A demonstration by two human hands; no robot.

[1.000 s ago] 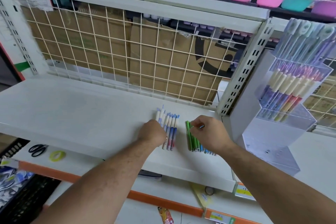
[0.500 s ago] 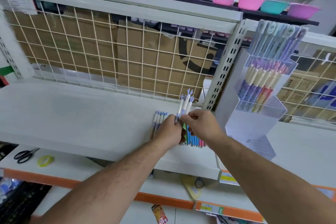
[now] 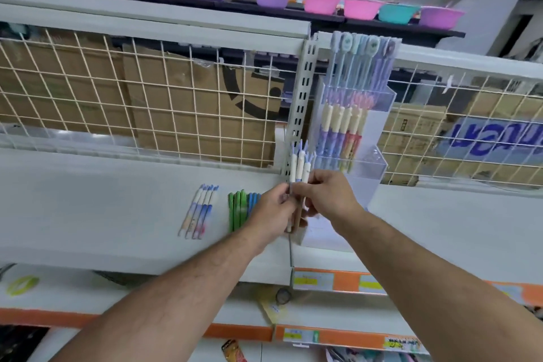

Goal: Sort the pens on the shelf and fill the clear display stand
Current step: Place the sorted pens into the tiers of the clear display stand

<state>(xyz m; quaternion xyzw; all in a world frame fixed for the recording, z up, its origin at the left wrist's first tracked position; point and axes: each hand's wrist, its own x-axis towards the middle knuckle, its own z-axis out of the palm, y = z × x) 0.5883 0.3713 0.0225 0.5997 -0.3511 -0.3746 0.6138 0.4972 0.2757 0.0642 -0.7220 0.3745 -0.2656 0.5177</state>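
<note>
Head view: we judge filling underway, left hand [image 3: 271,210] and right hand [image 3: 326,194] pinching a pen bundle [image 3: 299,166] at the shelf's [image 3: 117,214] right edge; next, slot it into the clear display stand [image 3: 377,166].

A bunch of white-capped, blue-tipped pens [image 3: 299,168] is held upright by the left hand [image 3: 274,210] and right hand [image 3: 330,197]. Slim green plastic pens [image 3: 237,210] and four pastel pens [image 3: 200,211] are laid on the white shelf [image 3: 102,209], left of the hands.

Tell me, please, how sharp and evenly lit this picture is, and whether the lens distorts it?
Head view: flat, even lighting; the wide lens bows the shelf and wire grid; the held pens, left hand and right hand look soft.
</note>
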